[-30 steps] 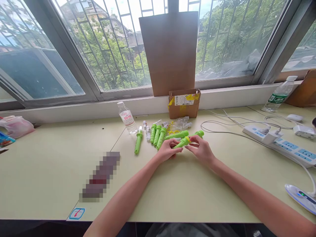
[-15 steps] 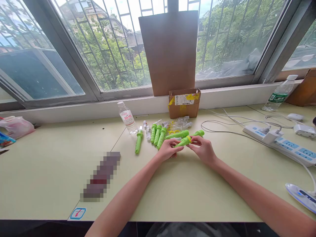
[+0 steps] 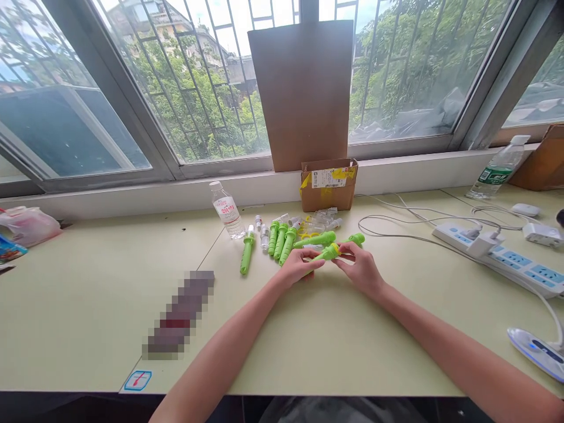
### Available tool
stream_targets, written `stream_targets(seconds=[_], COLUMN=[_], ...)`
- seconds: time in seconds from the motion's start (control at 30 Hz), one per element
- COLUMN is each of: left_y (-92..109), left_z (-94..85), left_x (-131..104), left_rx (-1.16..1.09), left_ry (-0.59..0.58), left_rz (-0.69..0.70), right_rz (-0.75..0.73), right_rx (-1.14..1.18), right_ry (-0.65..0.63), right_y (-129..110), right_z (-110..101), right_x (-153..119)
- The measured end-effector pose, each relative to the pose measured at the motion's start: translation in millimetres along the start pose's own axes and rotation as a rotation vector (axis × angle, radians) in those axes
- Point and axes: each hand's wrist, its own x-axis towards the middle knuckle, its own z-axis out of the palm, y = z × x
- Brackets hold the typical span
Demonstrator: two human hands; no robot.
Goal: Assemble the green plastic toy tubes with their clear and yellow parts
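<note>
A smooth, pale green tabletop runs beneath metal-framed windows with barred foliage outside. Over its middle, the left hand curls around the lower body of a ridged green plastic tube, thumb along the near side. The right hand pinches the yellow ring at its upper end between thumb and fingers (the exact contact is partly hidden). The tube is held tilted, ring end toward the right hand.

Just behind the held piece lies another green tube, with a green part beyond the right fingers. To the left, three grooved green tubes lie side by side, and a clear-topped green tube sits apart. Glossy transparent plastic pieces crowd the space before an open, yellow-taped cardboard box; a flat brown cardboard sheet blocks part of the window.

Farther out stand a pink-labelled clear bottle and a green-labelled bottle, with a white power strip and thin cables at right. A crinkled plastic bag rests far left.
</note>
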Motion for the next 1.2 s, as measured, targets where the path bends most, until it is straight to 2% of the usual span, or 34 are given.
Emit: stream_targets(seconds=[0.17, 0.43, 0.57, 0.83, 1.07, 1.2], left_y=[1.8, 2.7, 2.7, 0.2, 2.9, 3.4], left_z=[0.2, -1.3, 0.5, 7.1, 6.1, 4.9], left_x=[0.7, 0.3, 0.4, -3.0, -1.7, -1.8], left_rx=[-0.041, -0.039, 0.003, 0.052, -0.009, -0.012], left_ry=[-0.021, -0.125, -0.093, 0.017, 0.05, 0.039], left_rz=[-0.011, -0.007, -0.003, 0.098, 0.037, 0.003], right_rz=[-0.004, 0.011, 0.006, 0.017, 0.004, 0.029], right_rx=[-0.003, 0.024, 0.034, 0.056, 0.037, 0.04], right_ry=[0.008, -0.022, -0.001, 0.018, 0.024, -0.028], right_y=[-2.4, -1.8, 1.6, -3.1, -4.7, -4.3], right_z=[-0.1, 1.7, 1.8, 1.0, 0.1, -1.2], right_x=[0.7, 0.7, 0.4, -0.2, 1.5, 2.6])
